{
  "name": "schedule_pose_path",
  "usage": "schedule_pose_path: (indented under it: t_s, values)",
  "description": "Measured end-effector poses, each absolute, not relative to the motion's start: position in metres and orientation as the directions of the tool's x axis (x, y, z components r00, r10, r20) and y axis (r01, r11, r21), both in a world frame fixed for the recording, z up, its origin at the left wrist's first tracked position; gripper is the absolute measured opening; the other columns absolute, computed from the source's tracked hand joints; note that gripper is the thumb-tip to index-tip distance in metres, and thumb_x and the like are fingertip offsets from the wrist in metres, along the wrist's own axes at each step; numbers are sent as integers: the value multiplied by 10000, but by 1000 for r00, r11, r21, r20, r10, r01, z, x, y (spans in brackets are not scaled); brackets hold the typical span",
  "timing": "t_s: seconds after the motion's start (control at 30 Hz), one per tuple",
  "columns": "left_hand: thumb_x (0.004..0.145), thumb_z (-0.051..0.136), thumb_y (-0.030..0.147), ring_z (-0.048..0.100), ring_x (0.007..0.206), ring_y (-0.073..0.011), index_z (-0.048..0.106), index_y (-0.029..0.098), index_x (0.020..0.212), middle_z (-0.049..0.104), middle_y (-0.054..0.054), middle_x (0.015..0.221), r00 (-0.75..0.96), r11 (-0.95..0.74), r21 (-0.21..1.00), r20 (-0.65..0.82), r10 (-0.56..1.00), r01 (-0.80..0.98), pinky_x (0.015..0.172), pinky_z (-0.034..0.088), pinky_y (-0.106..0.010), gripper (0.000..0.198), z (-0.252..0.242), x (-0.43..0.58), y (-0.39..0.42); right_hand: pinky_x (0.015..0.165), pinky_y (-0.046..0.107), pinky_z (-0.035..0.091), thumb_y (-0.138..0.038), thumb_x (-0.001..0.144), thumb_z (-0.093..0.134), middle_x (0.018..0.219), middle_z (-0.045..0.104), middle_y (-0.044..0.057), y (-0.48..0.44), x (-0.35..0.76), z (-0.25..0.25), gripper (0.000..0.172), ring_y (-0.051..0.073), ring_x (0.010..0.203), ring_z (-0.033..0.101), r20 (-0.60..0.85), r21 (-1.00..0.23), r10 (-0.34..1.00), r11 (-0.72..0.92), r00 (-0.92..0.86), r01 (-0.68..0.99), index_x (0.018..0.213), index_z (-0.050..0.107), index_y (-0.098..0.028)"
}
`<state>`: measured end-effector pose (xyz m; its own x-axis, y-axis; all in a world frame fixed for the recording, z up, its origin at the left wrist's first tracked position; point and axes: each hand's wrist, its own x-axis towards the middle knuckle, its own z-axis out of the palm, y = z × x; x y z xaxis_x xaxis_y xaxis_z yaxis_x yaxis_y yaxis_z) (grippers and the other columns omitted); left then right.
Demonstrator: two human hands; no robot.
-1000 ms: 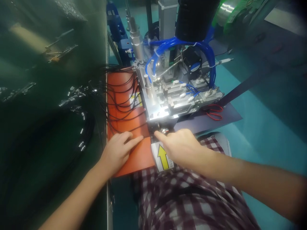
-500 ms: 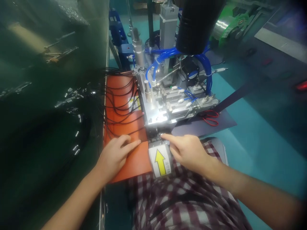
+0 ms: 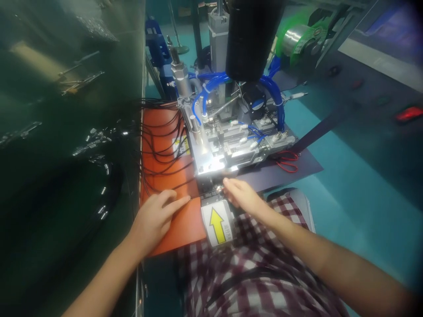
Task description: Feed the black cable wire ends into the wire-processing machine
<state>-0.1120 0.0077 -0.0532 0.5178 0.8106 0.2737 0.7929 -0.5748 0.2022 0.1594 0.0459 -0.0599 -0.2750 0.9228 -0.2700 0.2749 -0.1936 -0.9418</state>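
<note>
My left hand (image 3: 153, 219) lies on an orange mat (image 3: 158, 176), its fingers stretched toward the machine and pressing a thin black cable (image 3: 194, 195) that runs to the right. My right hand (image 3: 241, 197) reaches to the front edge of a small metal machine (image 3: 228, 145) with blue air hoses; its fingertips pinch a small shiny metal piece at the cable's end, right at the machine's slot. A white plate with a yellow arrow (image 3: 217, 223) sits just below both hands.
Several black cables (image 3: 158, 136) loop over the orange mat and trail off to a dark green surface (image 3: 66, 154) on the left, where metal connectors glint. Red-handled scissors (image 3: 288, 160) lie right of the machine. A checked garment (image 3: 251, 273) covers my lap.
My right hand has drawn back to the right and turned, so the arrow plate now shows fully. My left hand has stayed on the mat. The view has shifted slightly.
</note>
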Motion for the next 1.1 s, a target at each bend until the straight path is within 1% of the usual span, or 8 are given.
schedule_pose_path:
  t_s: [0.17,0.27,0.43,0.57,0.73,0.9,0.97,1.1]
  values:
    - [903,374,58,543,873,-178,626,250,1191,566,-63,1045,528,-582,200,268,806,788,736,463,-296,429,-52,-112,8,574,247,337,-391,914,434,617,380,-54,44,150,-64,315,114,592,382,-139,-967,963,-81,-232,243,660,378,-214]
    - [902,383,55,551,871,-173,633,248,1180,583,-57,1042,520,-581,221,278,807,783,735,467,-288,421,-49,-110,9,585,252,332,-391,908,461,619,389,-54,43,153,-63,319,116,599,380,-121,-969,966,-66,-227,237,655,386,-212]
    - [918,414,93,585,886,-164,661,212,1086,634,-51,1029,478,-556,278,302,825,784,769,492,-272,322,-44,-108,9,491,236,305,-462,928,399,605,482,-48,32,171,-65,329,104,505,380,-189,-968,964,-151,-187,200,742,479,-203]
    - [933,401,125,598,903,-160,655,184,1037,643,-61,1022,482,-557,265,299,823,787,790,503,-263,281,-39,-107,7,440,227,273,-525,888,431,562,458,-54,14,188,-67,362,93,452,342,-252,-960,960,-231,-122,160,757,498,-194]
    - [921,364,82,584,881,-151,635,186,1130,618,-73,1002,545,-602,220,272,793,767,743,497,-253,358,-29,-106,4,405,206,224,-592,828,471,550,439,-56,-2,205,-68,417,68,418,294,-320,-944,945,-312,-62,112,757,511,-183]
    - [900,412,72,549,953,-207,659,249,1100,634,-57,939,564,-624,145,309,766,768,823,443,-378,363,-24,-107,5,401,198,227,-638,766,530,532,445,-49,-9,215,-69,457,70,422,309,-349,-934,937,-347,-10,79,729,535,-182]
    - [894,428,72,539,961,-215,661,263,1105,624,-58,947,553,-615,112,333,764,781,827,421,-397,369,-25,-107,4,403,198,230,-643,759,539,527,438,-49,-11,218,-71,460,75,430,319,-355,-933,935,-355,11,67,722,539,-184]
    - [909,395,81,530,848,-195,677,236,1074,588,-60,885,520,-578,49,380,765,815,758,405,-369,362,-32,-108,0,416,200,242,-646,751,553,525,447,-48,-14,221,-74,466,74,430,319,-366,-928,930,-367,27,58,715,541,-182]
